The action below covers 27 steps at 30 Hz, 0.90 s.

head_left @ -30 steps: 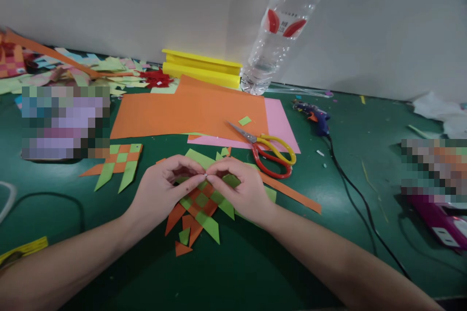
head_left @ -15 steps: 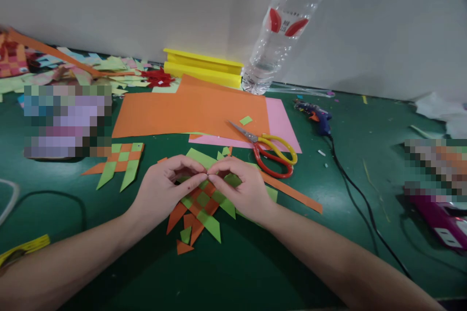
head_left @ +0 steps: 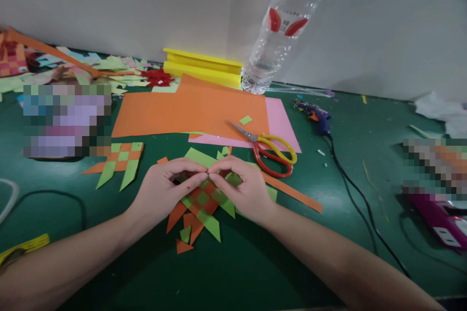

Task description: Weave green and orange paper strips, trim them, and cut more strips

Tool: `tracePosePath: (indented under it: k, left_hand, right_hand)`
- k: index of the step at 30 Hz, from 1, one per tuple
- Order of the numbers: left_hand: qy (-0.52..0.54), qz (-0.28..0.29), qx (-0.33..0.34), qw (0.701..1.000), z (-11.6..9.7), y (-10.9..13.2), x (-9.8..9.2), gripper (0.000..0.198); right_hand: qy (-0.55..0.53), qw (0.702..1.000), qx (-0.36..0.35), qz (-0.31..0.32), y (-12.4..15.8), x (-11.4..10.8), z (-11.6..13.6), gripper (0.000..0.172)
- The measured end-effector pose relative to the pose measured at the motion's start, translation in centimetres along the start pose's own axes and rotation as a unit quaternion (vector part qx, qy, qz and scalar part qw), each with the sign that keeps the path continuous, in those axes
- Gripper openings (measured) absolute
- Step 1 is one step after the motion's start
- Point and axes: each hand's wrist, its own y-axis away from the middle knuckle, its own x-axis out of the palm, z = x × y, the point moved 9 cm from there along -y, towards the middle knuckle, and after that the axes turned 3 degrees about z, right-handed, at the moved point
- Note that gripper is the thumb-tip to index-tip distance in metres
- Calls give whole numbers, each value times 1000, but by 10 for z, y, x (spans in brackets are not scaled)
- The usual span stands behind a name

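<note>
My left hand [head_left: 170, 180] and my right hand [head_left: 242, 184] meet at the fingertips, thumb and forefinger pinched on each side. A tiny dark speck shows where the tips touch; what it is I cannot make out. Just below them on the table lies a woven paper piece [head_left: 203, 198] in orange and green, its pointed strips spreading outward, partly hidden by my hands. Small cut paper triangles [head_left: 184, 246] rest at its near end. Scissors [head_left: 270, 153] with one red and one yellow handle lie beyond my right hand, partly on orange paper [head_left: 189, 109].
Another woven paper piece [head_left: 124, 158] lies at left, near a blurred phone-like object [head_left: 73, 124]. A glue gun [head_left: 317, 117] with a black cord is at right. A plastic bottle [head_left: 282, 34] stands against the wall, beside a yellow folded strip [head_left: 202, 69]. Paper scraps [head_left: 91, 65] are heaped far left.
Hardly anything differs. My left fingers have shifted very slightly while both pinches stay together above the woven piece.
</note>
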Motion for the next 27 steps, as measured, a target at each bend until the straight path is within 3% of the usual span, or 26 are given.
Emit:
tracePosePath:
  k: [8, 17, 27]
  left_hand:
    - [-7, 1, -15, 1000, 1, -1, 0, 12]
    - [-8, 7, -28, 1000, 2, -2, 1, 13]
    - [17, 23, -25, 999, 0, -2, 4, 14]
  right_hand:
    - [2, 1000, 4, -6, 1, -1, -2, 9]
    - [20, 997, -62, -31, 3, -3, 11, 9]
    - [8, 999, -30, -20, 3, -1, 4, 11]
